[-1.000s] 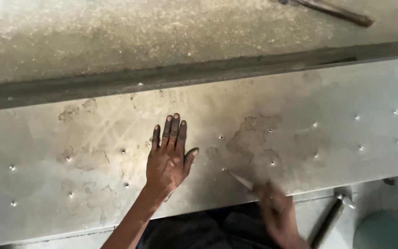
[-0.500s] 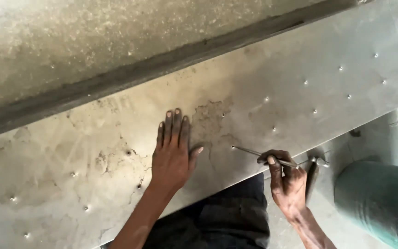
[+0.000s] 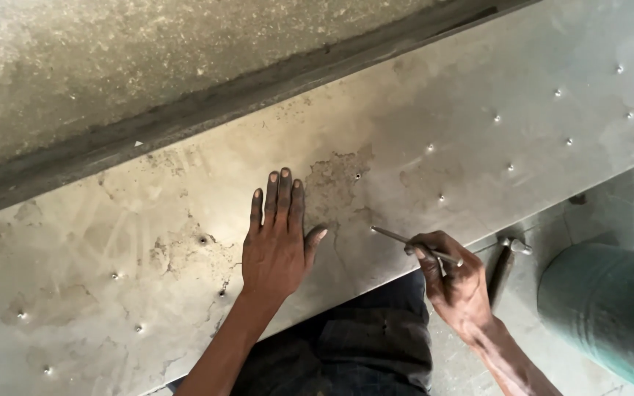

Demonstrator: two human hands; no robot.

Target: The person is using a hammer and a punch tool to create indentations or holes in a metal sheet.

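- Metal sheet [image 3: 185, 242]: stained, dimpled, cut off at left and right frame edges.
- Left hand [image 3: 277, 246]: flat on the sheet, fingers extended, grasping nothing.
- Right hand [image 3: 456, 282]: fingers clenched around a thin metal rod [image 3: 405, 239], tip touching the sheet near its lower edge.
- Hammer [image 3: 506, 260]: on the floor, partly hidden behind the right hand.
- Green cylinder [image 3: 603, 308]: cropped at right.

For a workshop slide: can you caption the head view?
Left hand flat on a punched metal sheet; right hand holds a thin metal rod to it.
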